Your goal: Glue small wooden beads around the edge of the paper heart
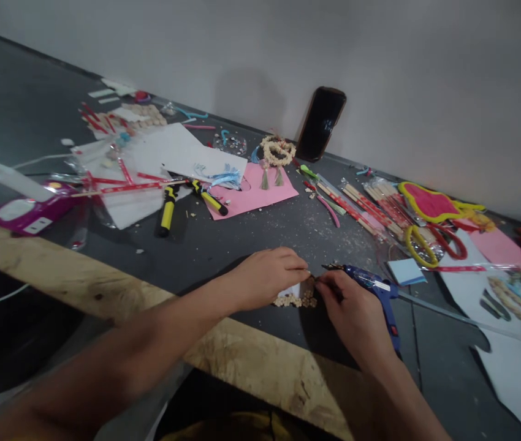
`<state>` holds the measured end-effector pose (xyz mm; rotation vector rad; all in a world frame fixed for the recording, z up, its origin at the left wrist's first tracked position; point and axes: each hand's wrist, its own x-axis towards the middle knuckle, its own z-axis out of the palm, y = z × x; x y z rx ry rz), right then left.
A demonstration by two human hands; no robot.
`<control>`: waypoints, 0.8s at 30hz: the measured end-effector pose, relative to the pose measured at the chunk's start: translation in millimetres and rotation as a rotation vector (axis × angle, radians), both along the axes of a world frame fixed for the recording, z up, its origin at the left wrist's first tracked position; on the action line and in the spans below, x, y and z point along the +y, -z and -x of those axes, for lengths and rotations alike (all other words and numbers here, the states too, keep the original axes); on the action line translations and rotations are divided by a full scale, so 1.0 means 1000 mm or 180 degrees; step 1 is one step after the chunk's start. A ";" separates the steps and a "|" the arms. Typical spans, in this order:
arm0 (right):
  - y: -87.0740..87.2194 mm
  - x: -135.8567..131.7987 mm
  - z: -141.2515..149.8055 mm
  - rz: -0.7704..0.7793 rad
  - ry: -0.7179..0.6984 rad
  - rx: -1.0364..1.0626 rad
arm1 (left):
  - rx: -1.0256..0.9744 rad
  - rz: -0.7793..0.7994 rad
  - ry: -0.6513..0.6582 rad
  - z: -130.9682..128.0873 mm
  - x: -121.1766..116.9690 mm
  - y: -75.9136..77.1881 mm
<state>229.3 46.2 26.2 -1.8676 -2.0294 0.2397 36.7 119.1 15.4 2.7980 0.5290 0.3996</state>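
Observation:
My left hand [265, 277] rests on the dark table, fingers pinched together over a small piece of beige wooden flower shapes [295, 300] with a bit of white card. My right hand [355, 312] is closed round a blue glue gun [380, 293]; its nozzle points left and meets the piece right at my left fingertips. The gun's handle sticks out behind my right hand toward the table's near side.
Pink paper [251, 195], two yellow-handled cutters [167, 211], white sheets [168, 153], a beaded wreath [277, 150], a dark phone [321, 122] leaning on the wall, packs of sticks [371, 205], yellow scissors [419, 245], red scissors [448, 240]. A chipboard edge [251, 361] runs along the front.

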 end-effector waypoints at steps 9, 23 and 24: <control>-0.003 -0.004 0.000 -0.0104 -0.0275 0.0176 | 0.0024 0.0035 -0.0007 0.000 0.000 -0.002; 0.002 0.000 0.002 -0.0062 -0.0343 -0.0434 | 0.0039 0.0018 0.0000 0.000 0.000 -0.001; 0.002 0.001 0.002 -0.0068 -0.0349 -0.0462 | 0.0038 0.0010 0.0002 0.000 0.000 -0.001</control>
